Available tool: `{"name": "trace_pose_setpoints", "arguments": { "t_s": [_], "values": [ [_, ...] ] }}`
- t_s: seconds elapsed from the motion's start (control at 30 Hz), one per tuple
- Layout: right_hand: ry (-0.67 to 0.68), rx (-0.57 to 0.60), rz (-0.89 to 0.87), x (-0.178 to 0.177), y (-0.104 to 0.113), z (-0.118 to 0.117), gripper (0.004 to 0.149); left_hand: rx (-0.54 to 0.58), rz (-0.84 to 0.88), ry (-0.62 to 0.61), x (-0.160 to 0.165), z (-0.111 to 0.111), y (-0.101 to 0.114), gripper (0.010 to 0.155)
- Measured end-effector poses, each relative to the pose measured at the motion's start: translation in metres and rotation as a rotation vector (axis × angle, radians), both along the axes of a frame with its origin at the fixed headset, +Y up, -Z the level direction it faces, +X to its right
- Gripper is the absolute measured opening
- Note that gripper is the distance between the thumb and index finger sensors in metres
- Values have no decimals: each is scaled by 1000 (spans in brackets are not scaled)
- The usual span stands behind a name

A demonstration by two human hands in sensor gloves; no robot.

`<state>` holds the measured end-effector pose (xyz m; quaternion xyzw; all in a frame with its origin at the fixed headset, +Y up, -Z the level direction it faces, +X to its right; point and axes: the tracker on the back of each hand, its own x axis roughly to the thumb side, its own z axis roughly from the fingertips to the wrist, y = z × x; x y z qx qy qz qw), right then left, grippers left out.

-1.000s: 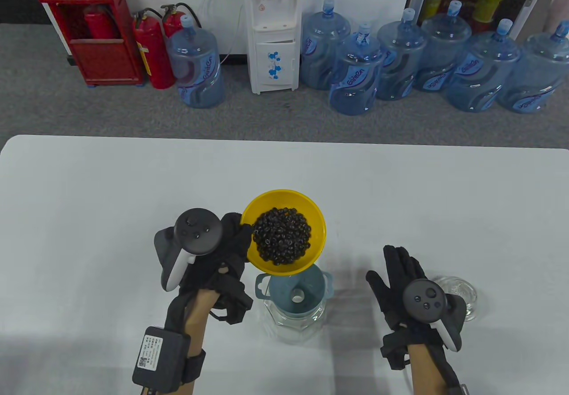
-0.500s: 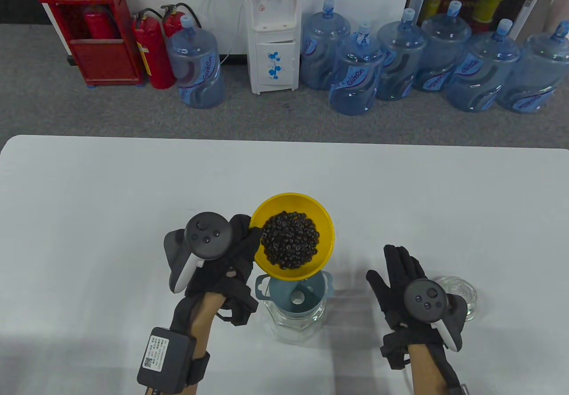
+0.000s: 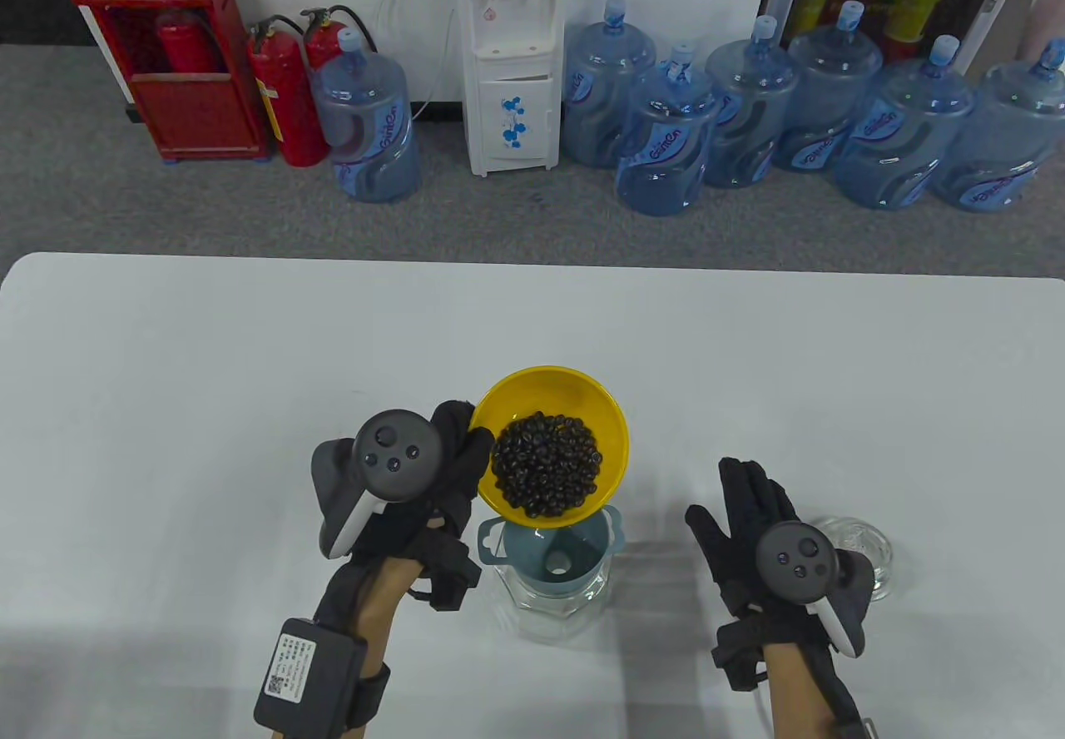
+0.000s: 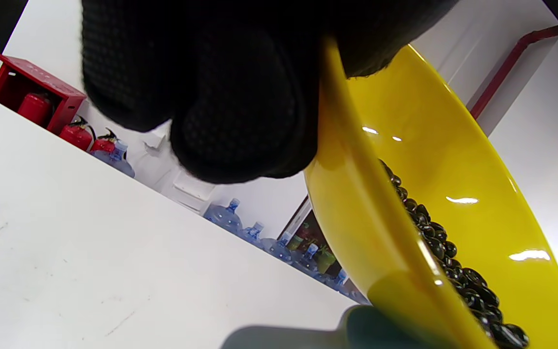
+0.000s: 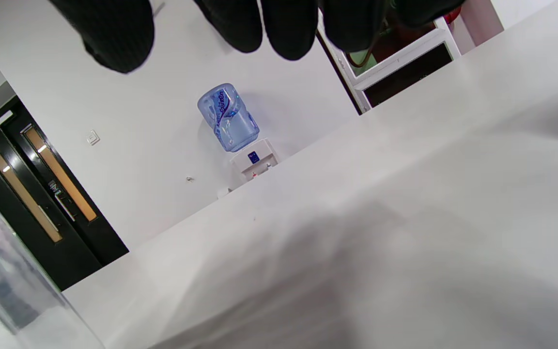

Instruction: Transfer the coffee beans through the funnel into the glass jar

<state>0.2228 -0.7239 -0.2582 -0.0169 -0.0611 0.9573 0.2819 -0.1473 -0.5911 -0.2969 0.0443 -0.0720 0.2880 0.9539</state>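
Note:
My left hand (image 3: 453, 460) grips the left rim of a yellow bowl (image 3: 582, 394) and holds it above the table. The bowl holds a heap of dark coffee beans (image 3: 547, 464). Its near edge overlaps the far rim of a grey-blue funnel (image 3: 582, 552) that sits in the mouth of a clear glass jar (image 3: 553, 610). In the left wrist view my fingers (image 4: 240, 111) pinch the bowl's rim (image 4: 351, 179), the beans (image 4: 453, 264) lie toward the low side and the funnel's edge (image 4: 284, 334) shows below. My right hand (image 3: 749, 506) lies flat and open on the table right of the jar, holding nothing.
A clear glass lid (image 3: 865, 548) lies on the white table (image 3: 250, 356) just right of my right hand. Beyond the table's far edge stand water bottles (image 3: 666, 148), a dispenser (image 3: 512, 57) and fire extinguishers (image 3: 287, 98). The jar's wall (image 5: 3, 271) shows in the right wrist view.
My left hand has carried the bowl a little to the right and nearer, so it overlaps the funnel more. The right hand has not moved.

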Motion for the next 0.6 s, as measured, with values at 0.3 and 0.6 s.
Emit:
{"name": "trace_pose_setpoints", "arguments": {
  "t_s": [0.3, 0.6],
  "values": [
    [1, 1, -2, 0, 0, 0, 75, 71, -50, -2, 5, 8, 4, 42],
    [1, 2, -2, 0, 0, 0, 74, 83, -66, -5, 7, 11, 5, 42]
  ]
}}
